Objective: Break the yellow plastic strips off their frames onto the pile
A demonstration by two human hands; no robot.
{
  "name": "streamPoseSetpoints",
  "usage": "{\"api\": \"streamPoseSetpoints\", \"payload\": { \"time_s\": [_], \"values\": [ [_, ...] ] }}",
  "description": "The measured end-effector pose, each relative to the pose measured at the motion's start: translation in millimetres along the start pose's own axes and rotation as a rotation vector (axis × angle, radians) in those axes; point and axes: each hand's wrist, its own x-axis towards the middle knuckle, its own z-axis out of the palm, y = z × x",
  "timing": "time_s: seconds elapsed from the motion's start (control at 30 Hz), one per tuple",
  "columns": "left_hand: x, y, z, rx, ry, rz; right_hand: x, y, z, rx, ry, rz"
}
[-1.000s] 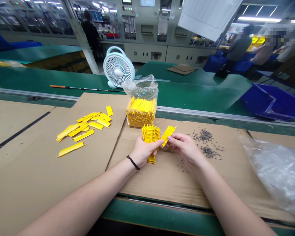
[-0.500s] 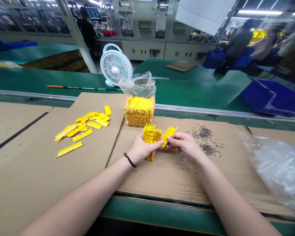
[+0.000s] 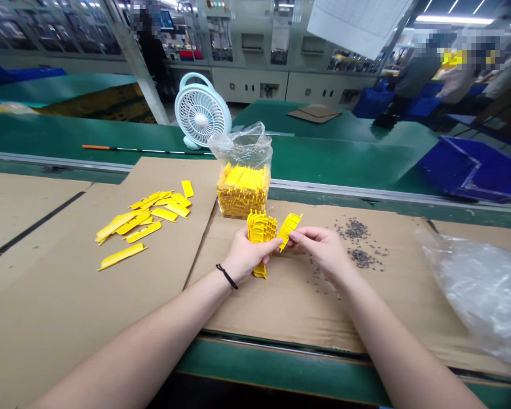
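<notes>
My left hand (image 3: 249,255), with a black band at the wrist, is closed round a stack of yellow plastic parts (image 3: 262,228) standing side by side. Its thumb reaches to the lower end of a single yellow plastic part (image 3: 289,229). The fingertips of my right hand (image 3: 321,247) pinch that single part at its right edge, tilted, just right of the stack. Right of this hand, small dark pieces (image 3: 357,229) lie in two loose heaps with scattered ones around. Behind the stack stands a clear bag (image 3: 243,190) packed with the same yellow parts.
Several loose yellow parts (image 3: 142,218) lie on the cardboard (image 3: 89,318) at left. A crumpled clear plastic bag (image 3: 485,295) is at right. Beyond the metal rail are a light-blue fan (image 3: 201,116), a thin rod with an orange handle (image 3: 96,147) and a blue bin (image 3: 472,167).
The single yellow part in my right fingers has shifted slightly left and up, closer to the stack. My left hand keeps its hold; the view has moved a little.
</notes>
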Motion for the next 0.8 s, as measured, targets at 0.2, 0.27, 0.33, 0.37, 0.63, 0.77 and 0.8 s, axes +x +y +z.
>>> {"api": "streamPoseSetpoints", "payload": {
  "time_s": [0.2, 0.27, 0.33, 0.37, 0.63, 0.77, 0.8],
  "values": [
    [-1.6, 9.6, 1.7, 0.098, -0.030, 0.011, -0.8, -3.2, -1.0, -0.130, 0.109, -0.121],
    [-3.6, 21.8, -5.2, 0.150, -0.015, 0.036, 1.8, -5.1, -11.4, -0.184, 0.143, -0.148],
    [-7.5, 37.7, -22.3, 0.240, 0.054, 0.078, 5.5, -4.9, -26.6, -0.314, 0.153, -0.127],
    [-10.3, 46.0, -35.2, 0.285, 0.118, 0.099, 7.3, -3.9, -34.6, -0.418, 0.146, -0.107],
    [-34.9, 81.9, -157.0, 0.225, 0.648, 0.136, 8.8, 6.9, -45.1, -0.964, -0.114, -0.078],
    [-36.4, 77.7, -139.7, -0.041, 0.395, -0.040, 6.1, 4.2, -35.2, -1.070, -0.104, -0.134],
    [-34.9, 73.7, -126.1, -0.092, 0.271, -0.095, 5.9, 3.5, -34.6, -1.038, -0.109, -0.140]
  ]
}}
